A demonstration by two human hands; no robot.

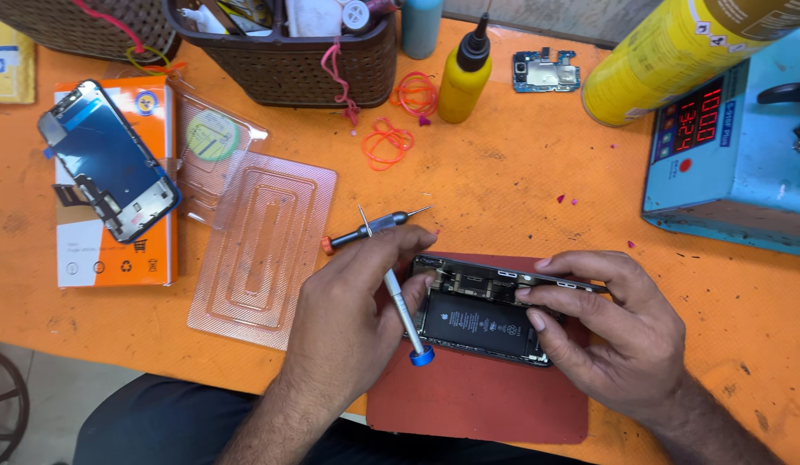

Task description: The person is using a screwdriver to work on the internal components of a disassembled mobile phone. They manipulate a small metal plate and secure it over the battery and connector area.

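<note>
Dark trousers of the person show at the bottom edge, and just above them both hands work on an opened phone, which lies on a red mat at the near edge of the orange table. Left hand has its grip closed on two screwdrivers: a silver one w/ blue cap that goes between the fingers, cap end down near the phone's bottom-left corner, and a grey one w/ red end that lies across the top of the fingers, tip pointing to the right. Right hand rests on the right side of the phone; thumb and fingers press on its frame and inside parts, so this grip is together on the phone, holding it steady. Phone's back is off, black battery and small parts are visible. Left of the hands is a clear plastic tray, and further left an orange box w/ a phone screen lying on top. At the back stands a dark woven basket, a yellow bottle w/ black nozzle, orange rubber bands and a small circuit board. On the right side is a blue device w/ red digits, and a big yellow can lies beside it.
</note>
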